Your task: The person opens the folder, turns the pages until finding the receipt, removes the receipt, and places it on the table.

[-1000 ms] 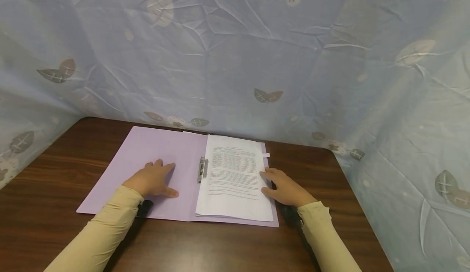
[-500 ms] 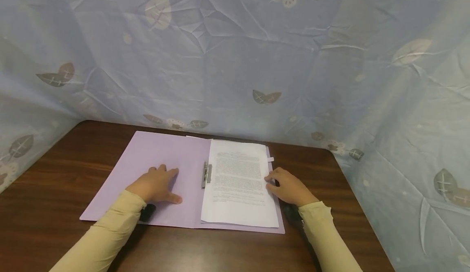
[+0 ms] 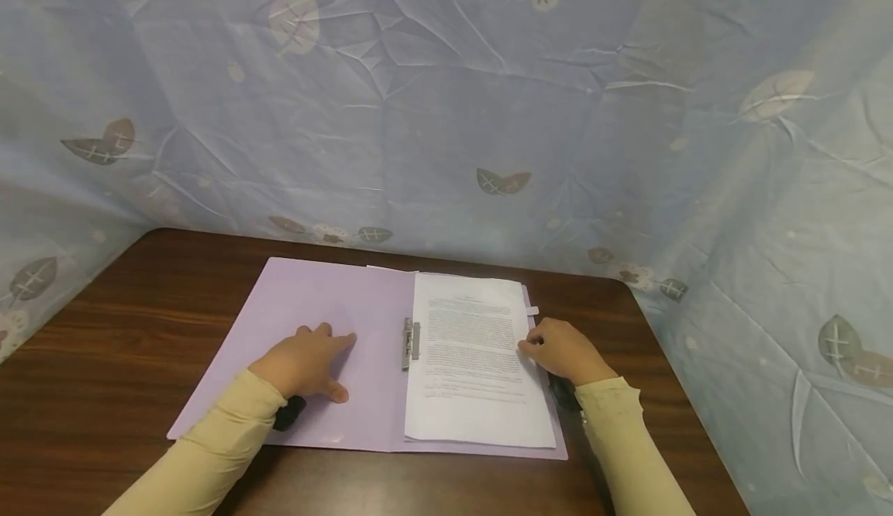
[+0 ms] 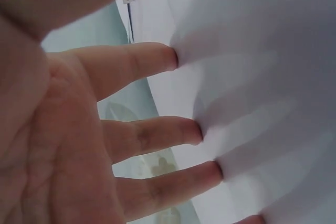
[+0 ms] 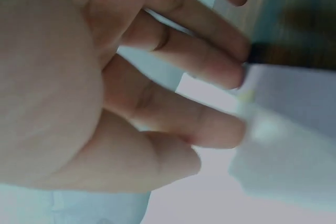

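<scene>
A lilac folder lies spread out on the dark wooden table. On its right side rests a stack of printed paper, next to a metal clip near the spine. My left hand is spread over the left cover; in the left wrist view its fingertips touch the lilac surface. At the right edge of the pages is my right hand, thumb and index close together. In the right wrist view, its fingertips meet the paper and folder edge, with the thumb tip a little apart.
A small white tab sticks out from the folder's right side. Behind the table and along its sides hangs a pale blue curtain with leaf patterns. Dark wrist gear shows under the left wrist.
The folder, with the pages in it, has slid right and toward me. Both hands have shifted right, and the right thumb and index have drawn closer together.
</scene>
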The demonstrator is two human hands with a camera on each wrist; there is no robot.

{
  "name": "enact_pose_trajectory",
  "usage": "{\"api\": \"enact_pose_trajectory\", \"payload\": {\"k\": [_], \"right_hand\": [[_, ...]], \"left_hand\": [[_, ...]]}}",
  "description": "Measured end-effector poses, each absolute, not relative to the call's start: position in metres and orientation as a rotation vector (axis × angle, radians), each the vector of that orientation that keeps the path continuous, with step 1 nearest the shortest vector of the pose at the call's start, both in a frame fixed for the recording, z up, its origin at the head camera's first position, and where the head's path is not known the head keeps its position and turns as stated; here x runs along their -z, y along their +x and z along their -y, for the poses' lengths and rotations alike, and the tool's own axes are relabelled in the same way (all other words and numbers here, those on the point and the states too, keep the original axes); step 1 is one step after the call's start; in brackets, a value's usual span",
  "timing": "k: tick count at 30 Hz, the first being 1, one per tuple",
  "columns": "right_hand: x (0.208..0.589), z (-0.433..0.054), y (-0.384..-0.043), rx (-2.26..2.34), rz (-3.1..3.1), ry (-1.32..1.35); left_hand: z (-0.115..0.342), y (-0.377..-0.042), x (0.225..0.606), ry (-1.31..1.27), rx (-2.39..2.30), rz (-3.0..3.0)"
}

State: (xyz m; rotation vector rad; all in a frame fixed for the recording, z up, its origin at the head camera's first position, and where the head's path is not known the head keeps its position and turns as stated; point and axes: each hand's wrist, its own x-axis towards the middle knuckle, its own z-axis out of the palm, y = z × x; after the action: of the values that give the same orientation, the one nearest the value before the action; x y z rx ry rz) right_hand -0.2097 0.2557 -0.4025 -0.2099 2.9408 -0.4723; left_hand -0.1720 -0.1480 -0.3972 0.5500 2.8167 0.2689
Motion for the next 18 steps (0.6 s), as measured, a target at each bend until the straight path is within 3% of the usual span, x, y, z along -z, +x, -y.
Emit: {"api": "enact_pose_trajectory", "payload": {"k": [6, 13, 18], "right_hand": [[0.395, -0.259, -0.209, 0.419, -2.907, -0.102], [0.403, -0.259, -0.213, 0.312, -3.016, -0.256], [0.407, -0.259, -0.213, 0.284, -3.002, -0.227]], "left_hand": [[0.138, -0.164, 0.395, 0.600, -0.245, -2.837], [0.147, -0.172, 0.397, 0.567, -0.313, -2.851], [0.154, -0.181, 0.402, 0.596, -0.347, -2.911]]}}
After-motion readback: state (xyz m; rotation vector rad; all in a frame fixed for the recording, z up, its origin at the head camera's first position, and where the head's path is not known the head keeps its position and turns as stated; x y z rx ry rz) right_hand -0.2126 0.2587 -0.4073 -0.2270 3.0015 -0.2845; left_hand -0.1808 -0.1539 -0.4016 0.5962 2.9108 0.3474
